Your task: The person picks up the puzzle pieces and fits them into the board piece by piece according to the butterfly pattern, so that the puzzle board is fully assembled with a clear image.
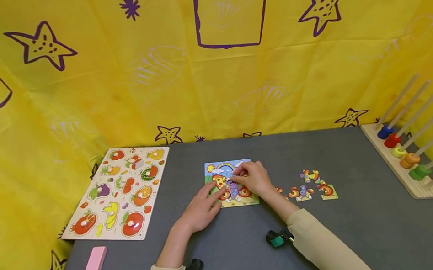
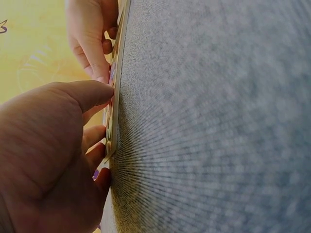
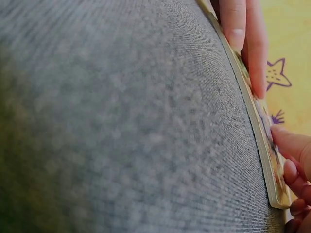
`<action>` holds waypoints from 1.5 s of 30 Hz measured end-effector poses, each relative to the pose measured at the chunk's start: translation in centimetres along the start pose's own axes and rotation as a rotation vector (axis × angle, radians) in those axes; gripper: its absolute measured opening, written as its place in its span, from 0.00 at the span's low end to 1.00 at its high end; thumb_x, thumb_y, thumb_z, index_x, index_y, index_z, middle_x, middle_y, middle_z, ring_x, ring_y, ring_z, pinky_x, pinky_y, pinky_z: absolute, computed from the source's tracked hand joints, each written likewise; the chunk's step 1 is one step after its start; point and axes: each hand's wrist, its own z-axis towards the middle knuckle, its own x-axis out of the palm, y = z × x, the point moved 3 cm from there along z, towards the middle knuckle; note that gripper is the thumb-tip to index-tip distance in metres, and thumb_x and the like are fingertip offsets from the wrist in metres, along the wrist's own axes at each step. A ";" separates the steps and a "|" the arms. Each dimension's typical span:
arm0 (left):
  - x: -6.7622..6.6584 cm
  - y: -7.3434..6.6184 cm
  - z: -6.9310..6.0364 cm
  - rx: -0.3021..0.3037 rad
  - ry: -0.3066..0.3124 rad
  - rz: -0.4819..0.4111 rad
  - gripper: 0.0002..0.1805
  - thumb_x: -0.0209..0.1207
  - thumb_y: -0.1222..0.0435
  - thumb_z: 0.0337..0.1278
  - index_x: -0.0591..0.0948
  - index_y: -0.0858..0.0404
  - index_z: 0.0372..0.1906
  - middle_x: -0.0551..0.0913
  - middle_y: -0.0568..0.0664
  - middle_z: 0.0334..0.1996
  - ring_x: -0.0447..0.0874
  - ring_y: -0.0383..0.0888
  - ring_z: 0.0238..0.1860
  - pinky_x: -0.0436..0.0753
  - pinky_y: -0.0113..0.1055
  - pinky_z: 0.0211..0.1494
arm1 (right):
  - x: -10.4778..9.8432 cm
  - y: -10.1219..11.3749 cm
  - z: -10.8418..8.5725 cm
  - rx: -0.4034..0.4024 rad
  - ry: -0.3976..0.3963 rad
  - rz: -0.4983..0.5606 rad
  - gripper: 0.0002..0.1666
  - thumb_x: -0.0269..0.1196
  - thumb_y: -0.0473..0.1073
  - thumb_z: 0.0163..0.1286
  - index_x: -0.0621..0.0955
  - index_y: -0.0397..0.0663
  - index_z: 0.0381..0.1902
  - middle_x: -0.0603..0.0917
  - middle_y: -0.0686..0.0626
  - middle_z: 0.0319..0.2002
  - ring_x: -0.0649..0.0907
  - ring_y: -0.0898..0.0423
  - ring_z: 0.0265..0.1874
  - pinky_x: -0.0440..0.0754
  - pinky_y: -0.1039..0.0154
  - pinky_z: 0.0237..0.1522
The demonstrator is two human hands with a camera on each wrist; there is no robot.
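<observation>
A butterfly jigsaw puzzle [image 1: 237,201] lies in its flat tray at the middle of the table. Its picture has a rainbow, a sun and red-and-orange wings. My left hand [image 1: 201,207] rests at the puzzle's left side, with fairly straight fingers touching its surface. Over the upper right part, my right hand [image 1: 255,178] has bent fingers, and thumb and forefinger pinch a puzzle piece at the butterfly's middle; the fingers mostly cover that piece. Both wrist views show the fingertips on the thin board from the side. Several loose puzzle pieces [image 1: 327,190] lie to the right, some partly behind my right forearm.
A wooden fruit peg board [image 1: 103,204] lies at the left, with a pink block [image 1: 95,262] in front of it. At the right edge stands a wooden stacker [image 1: 402,169] with upright rods and coloured rings. A yellow patterned cloth [image 1: 210,89] hangs behind the table.
</observation>
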 end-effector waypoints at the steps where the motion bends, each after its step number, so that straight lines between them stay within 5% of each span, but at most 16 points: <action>1: 0.0 0.0 0.0 0.000 -0.001 0.003 0.25 0.49 0.61 0.73 0.68 0.59 0.72 0.57 0.60 0.74 0.47 0.58 0.75 0.56 0.56 0.71 | 0.0 0.0 0.0 -0.003 -0.003 -0.003 0.10 0.75 0.49 0.56 0.86 0.52 0.29 0.80 0.55 0.25 0.71 0.54 0.30 0.66 0.58 0.35; 12: 0.0 0.1 0.0 0.019 -0.027 -0.005 0.25 0.51 0.60 0.72 0.70 0.60 0.70 0.59 0.61 0.72 0.50 0.60 0.74 0.57 0.58 0.70 | 0.3 0.2 0.1 0.042 0.003 -0.043 0.11 0.74 0.52 0.56 0.85 0.55 0.29 0.76 0.58 0.24 0.72 0.53 0.32 0.68 0.57 0.35; 18: -0.1 -0.4 0.5 0.023 -0.086 0.096 0.22 0.54 0.62 0.69 0.76 0.60 0.65 0.66 0.62 0.68 0.59 0.61 0.70 0.64 0.61 0.65 | 0.4 0.1 0.3 0.052 0.016 -0.075 0.11 0.73 0.53 0.57 0.84 0.56 0.28 0.74 0.58 0.23 0.71 0.54 0.31 0.67 0.57 0.34; 26: -0.6 -1.9 1.8 0.176 -0.087 0.114 0.16 0.56 0.73 0.59 0.76 0.72 0.52 0.69 0.66 0.64 0.66 0.59 0.66 0.66 0.52 0.67 | 0.3 0.5 0.5 0.045 0.057 -0.076 0.07 0.71 0.51 0.61 0.86 0.56 0.30 0.75 0.57 0.23 0.72 0.53 0.32 0.68 0.57 0.32; 32: -0.4 -2.0 2.0 0.140 -0.024 0.098 0.23 0.53 0.72 0.60 0.71 0.74 0.61 0.69 0.65 0.64 0.67 0.56 0.67 0.64 0.47 0.69 | 0.1 0.3 0.6 0.033 0.072 -0.026 0.04 0.70 0.45 0.62 0.86 0.53 0.30 0.76 0.57 0.23 0.73 0.53 0.31 0.67 0.60 0.31; 45: -0.2 -2.3 2.0 0.136 -0.018 0.092 0.28 0.53 0.70 0.63 0.69 0.67 0.69 0.66 0.63 0.68 0.65 0.59 0.68 0.65 0.51 0.68 | -2.2 -1.6 -0.4 -0.016 0.011 0.160 0.06 0.67 0.36 0.63 0.84 0.45 0.39 0.79 0.51 0.30 0.73 0.56 0.26 0.69 0.63 0.31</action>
